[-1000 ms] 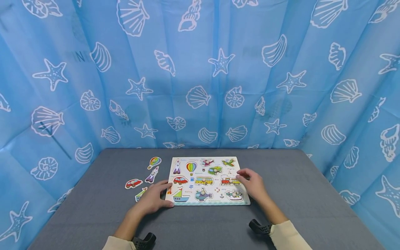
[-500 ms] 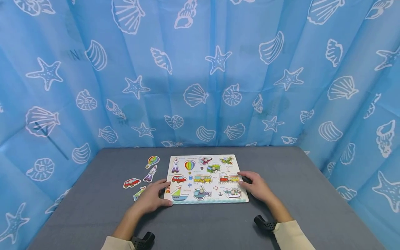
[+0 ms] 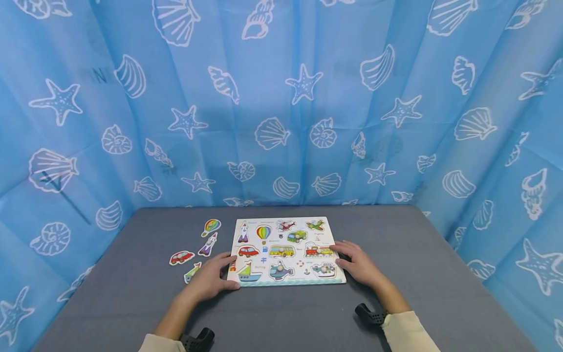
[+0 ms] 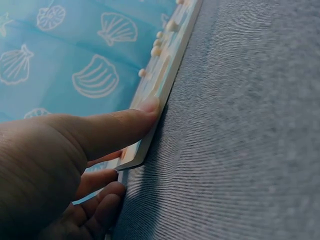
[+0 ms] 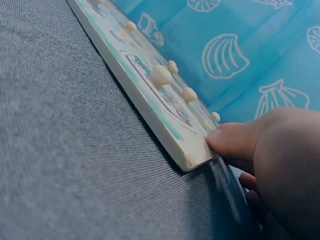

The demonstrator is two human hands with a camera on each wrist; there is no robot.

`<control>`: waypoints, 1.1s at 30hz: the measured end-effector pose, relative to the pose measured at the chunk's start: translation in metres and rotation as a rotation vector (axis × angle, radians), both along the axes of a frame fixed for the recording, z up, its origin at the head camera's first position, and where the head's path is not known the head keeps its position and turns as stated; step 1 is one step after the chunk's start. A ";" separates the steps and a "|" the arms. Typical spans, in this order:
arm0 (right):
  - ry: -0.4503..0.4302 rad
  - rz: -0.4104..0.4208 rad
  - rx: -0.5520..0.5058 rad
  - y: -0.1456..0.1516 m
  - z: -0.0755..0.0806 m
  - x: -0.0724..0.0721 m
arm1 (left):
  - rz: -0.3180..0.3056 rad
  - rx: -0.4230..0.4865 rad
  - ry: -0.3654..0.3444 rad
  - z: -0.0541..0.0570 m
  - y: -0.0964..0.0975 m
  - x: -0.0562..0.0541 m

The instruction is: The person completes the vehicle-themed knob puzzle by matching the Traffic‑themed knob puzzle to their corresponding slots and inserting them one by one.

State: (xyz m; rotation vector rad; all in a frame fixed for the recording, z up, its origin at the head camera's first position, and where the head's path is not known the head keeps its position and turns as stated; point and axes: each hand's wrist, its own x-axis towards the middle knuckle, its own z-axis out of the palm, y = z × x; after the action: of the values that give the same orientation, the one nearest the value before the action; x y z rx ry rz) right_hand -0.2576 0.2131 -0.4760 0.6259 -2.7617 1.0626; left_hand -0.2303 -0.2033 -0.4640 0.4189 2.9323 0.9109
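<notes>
A white wooden puzzle board (image 3: pixel 299 281) with vehicle pictures and knobbed pieces lies in front of me in the head view. My left hand (image 3: pixel 210 279) holds its left front corner, thumb on the top face and the other fingers beside the side edge, as the left wrist view shows. At the right edge, my right hand (image 3: pixel 359 264) touches the board close to the train piece (image 3: pixel 318 250). In the right wrist view its thumb (image 5: pixel 230 140) rests at the board's edge, with the other fingers partly hidden and lower down. It holds no loose piece.
Left of the board lie loose pieces: a hot-air balloon (image 3: pixel 211 227), a rocket (image 3: pixel 207 244), a red car (image 3: pixel 181 257) and a sailboat (image 3: pixel 192 272) close to my left hand. A grey cloth-covered table (image 3: pixel 281 318) stretches beneath, backed by a blue shell-print curtain (image 3: pixel 281 98).
My right hand has drawn back from over the train piece to the board's right edge, its fingers straighter. My left hand stays at the corner. The head view has shifted slightly.
</notes>
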 end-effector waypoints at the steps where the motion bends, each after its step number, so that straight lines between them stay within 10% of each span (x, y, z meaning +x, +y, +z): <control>1: -0.005 0.001 0.000 0.000 0.000 0.000 | 0.003 0.001 -0.001 0.000 0.000 0.001; 27: -0.035 -0.057 0.006 -0.004 -0.001 0.005 | -0.003 0.237 -0.062 0.004 -0.023 -0.003; 33: -0.038 -0.058 0.007 -0.004 0.000 0.005 | 0.065 0.258 0.085 0.009 -0.025 -0.010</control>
State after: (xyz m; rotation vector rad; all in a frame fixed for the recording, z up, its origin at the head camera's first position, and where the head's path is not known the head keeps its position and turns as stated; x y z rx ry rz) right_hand -0.2527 0.2095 -0.4757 0.5281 -2.7987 1.0639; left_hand -0.2405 -0.2280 -0.4554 0.3822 2.9266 1.3200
